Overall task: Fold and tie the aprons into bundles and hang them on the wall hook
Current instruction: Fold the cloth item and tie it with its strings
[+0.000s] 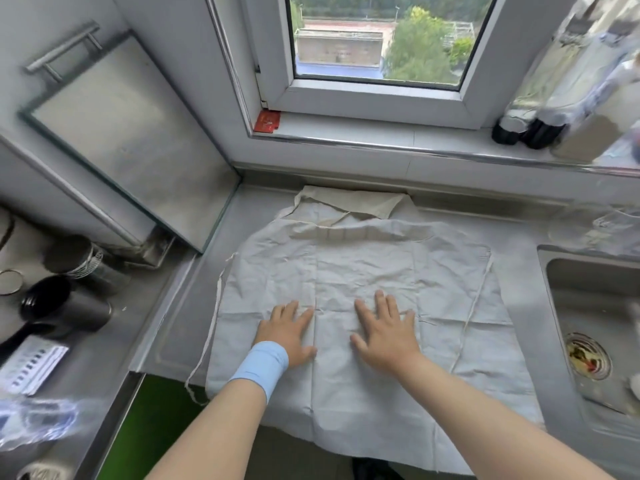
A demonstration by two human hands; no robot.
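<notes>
head view looks down on my two hands, both lying flat on the pale apron (363, 271). my left hand (287, 332), with a light blue band (261, 365) round the wrist, presses palm down, fingers straight and a little spread. my right hand (386, 332) does the same just beside it, fingers wider apart; the thumbs point toward each other without touching. neither hand holds anything.

the apron is spread, creased, over the steel counter (188, 292) below the window (377, 39). its narrower far end (partly folded back on itself) reaches the back ledge. its near edge hangs over the counter's front, where my forearms hide part of it. a thin tie string (211, 337) trails off the left side and over the counter edge; another (474, 306) runs down the cloth at the right.

the sink (581, 306) sits just right of the apron, cut off by the frame, with something coloured in its drain (587, 355) that i cannot make out. at left stand dark cups (65, 306), blurred. a crumpled clear plastic thing (41, 420) at the bottom corner is too smeared to name, and the bottles (533, 129) on the sill are blurred as well.
</notes>
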